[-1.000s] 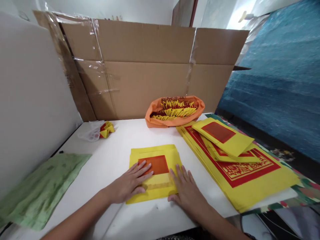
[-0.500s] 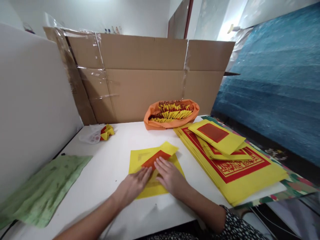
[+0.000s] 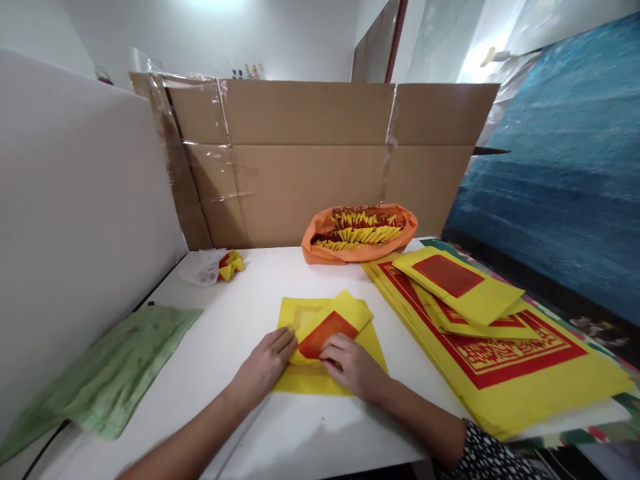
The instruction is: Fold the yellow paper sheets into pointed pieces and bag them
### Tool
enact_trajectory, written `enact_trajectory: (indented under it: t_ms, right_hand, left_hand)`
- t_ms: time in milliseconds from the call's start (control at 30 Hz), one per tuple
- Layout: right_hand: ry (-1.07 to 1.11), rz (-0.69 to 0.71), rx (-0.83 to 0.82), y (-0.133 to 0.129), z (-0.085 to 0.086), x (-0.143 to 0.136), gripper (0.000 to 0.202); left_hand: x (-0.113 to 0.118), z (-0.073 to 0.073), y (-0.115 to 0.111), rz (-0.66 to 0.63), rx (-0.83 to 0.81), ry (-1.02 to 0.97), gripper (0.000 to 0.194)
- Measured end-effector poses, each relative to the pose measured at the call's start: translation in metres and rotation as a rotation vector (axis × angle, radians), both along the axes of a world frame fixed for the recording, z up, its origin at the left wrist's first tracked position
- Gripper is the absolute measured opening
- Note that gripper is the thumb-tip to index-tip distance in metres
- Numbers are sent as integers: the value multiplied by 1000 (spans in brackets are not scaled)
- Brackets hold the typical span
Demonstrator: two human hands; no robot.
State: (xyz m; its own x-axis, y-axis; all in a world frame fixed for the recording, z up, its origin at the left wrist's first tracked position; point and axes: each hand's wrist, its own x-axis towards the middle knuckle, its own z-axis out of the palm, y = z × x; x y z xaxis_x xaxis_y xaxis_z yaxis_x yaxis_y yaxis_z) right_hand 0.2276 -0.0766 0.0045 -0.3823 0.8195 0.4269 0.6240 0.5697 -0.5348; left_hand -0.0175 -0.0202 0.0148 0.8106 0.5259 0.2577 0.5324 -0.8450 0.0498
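Note:
A small yellow sheet of joss paper [image 3: 361, 312] with an orange-red patch lies slanted on top of a larger yellow sheet [image 3: 375, 383]. My left hand [image 3: 273, 357] rests on the left side of these papers, its fingers laid flat at the small sheet's left corner. At the near edge of the red patch, my right hand [image 3: 353, 363] has its fingers curled and pinched on the small sheet. Its thumb is partly hidden beneath the fingers.
An orange bag [image 3: 313, 253] full of folded yellow and red papers stands by the cardboard panel [image 3: 310, 173]. To the right lie stacked yellow sheets [image 3: 450, 380]. A green cloth [image 3: 115, 367], a clear plastic bag [image 3: 197, 268] and a folded paper piece [image 3: 231, 265] are on the left.
My left hand has shifted left, off the red patch to the paper's corner. My right fingers have curled in from lying flat. More of the red patch shows. The view has turned slightly left.

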Motion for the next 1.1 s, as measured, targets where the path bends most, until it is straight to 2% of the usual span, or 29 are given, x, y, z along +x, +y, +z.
enact_trajectory:
  t_ms: [100, 167, 267, 333, 367, 433, 500, 667, 900, 1100]
  right_hand:
    - [195, -93, -237, 9, 0, -2, 12]
    - [256, -137, -334, 16, 1, -2, 18]
    - [295, -158, -391, 22, 3, -3, 17]
    - [317, -187, -408, 22, 3, -6, 3]
    - [319, -207, -407, 22, 2, -8, 7]
    - [288, -245, -379, 19, 1, -11, 26]
    - [229, -250, -325, 15, 0, -13, 36]
    - [118, -237, -226, 13, 1, -14, 37]
    - [-94, -296, -206, 17, -4, -17, 48]
    - [-148, -319, -208, 17, -2, -19, 49]
  left_hand:
    - [3, -1, -2, 69, -137, -125, 37]
    - [2, -2, -4, 185, -283, -238, 36]
    - [0, -4, -2, 348, -508, -429, 37]
    - [2, -3, 2, 403, -610, -514, 38]
    - [3, -2, 4, 421, -639, -534, 38]
    - [6, 0, 8, 448, -655, -537, 36]
    - [9, 1, 11, 453, -641, -524, 33]
    - [10, -1, 13, 408, -628, -516, 33]
    - [10, -6, 15, 415, -552, -461, 31]
    - [13, -1, 13, 431, -542, -423, 32]
